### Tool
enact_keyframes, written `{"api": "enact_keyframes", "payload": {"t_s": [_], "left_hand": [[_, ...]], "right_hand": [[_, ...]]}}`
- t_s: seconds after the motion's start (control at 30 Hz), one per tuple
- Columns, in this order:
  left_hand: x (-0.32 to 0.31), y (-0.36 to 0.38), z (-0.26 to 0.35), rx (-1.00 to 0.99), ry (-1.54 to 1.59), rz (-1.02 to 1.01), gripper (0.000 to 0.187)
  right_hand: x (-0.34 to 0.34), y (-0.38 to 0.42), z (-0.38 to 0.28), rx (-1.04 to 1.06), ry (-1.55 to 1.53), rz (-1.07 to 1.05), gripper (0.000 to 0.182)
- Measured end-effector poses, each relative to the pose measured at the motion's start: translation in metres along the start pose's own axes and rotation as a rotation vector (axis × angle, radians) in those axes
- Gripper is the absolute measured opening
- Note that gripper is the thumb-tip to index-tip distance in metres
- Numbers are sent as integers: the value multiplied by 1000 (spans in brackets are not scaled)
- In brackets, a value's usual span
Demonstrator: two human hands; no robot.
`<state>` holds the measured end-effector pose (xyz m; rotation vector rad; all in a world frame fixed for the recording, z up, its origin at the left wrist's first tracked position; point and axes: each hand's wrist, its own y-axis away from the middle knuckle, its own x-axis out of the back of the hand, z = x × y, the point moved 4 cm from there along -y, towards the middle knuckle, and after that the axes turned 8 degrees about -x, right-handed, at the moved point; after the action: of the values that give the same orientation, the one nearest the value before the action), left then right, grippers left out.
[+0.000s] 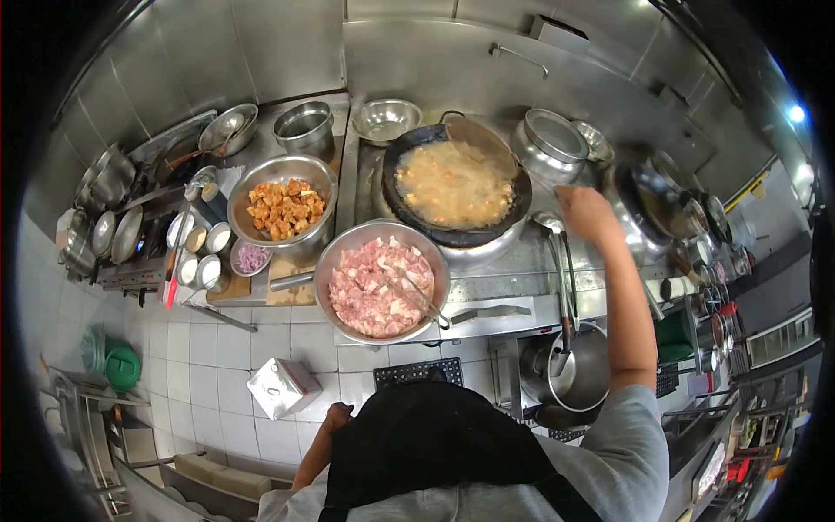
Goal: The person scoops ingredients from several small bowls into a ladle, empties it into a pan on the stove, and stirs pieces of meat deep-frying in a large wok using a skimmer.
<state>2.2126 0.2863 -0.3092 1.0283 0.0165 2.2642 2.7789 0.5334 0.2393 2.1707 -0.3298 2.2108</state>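
A dark wok (389, 174) full of bubbling oil with browned pieces frying in it sits on the range. To its right, my right hand (588, 214) reaches over the steel counter with its fingers curled together; anything inside them is hidden. Below that hand lie a steel ladle (548, 220) and another long-handled tool, handles toward me. My left hand (337, 417) hangs low by the apron, fingers curled, contents not visible. In front of the wok stands a pan (320, 280) of raw pink meat chunks (370, 287) with a metal utensil resting in it.
A steel bowl (235, 209) of orange-coated pieces (287, 209) stands left, near small seasoning cups (209, 271) and sliced onion (250, 258). A lidded pot (545, 161) stands behind my right hand. Below the counter's front edge is a large pot (593, 365). A metal box (283, 388) sits below.
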Motion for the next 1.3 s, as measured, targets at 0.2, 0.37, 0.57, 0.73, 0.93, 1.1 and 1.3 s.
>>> {"api": "enact_keyframes", "payload": {"t_s": [0.2,0.37,0.57,0.73,0.93,1.1,1.3], "left_hand": [[-60,-5,-52,-154,-396,-193,32],[-54,-10,-59,4,-297,-256,31],[-35,-12,-48,135,7,-46,49],[-54,-7,-55,311,151,-78,53],[-41,1,-44,430,227,-46,55],[-26,11,-31,639,388,-50,51],[-57,-2,-64,291,187,-107,47]], "right_hand": [[-10,-6,-25,95,-77,-20,29],[-35,-9,-49,34,75,-111,35],[50,17,-60,95,87,-9,28],[-10,-4,-52,181,-35,-31,26],[3,7,-62,128,51,-80,27],[50,35,-49,108,-59,47,25],[-20,17,-51,113,53,-107,18]]}}
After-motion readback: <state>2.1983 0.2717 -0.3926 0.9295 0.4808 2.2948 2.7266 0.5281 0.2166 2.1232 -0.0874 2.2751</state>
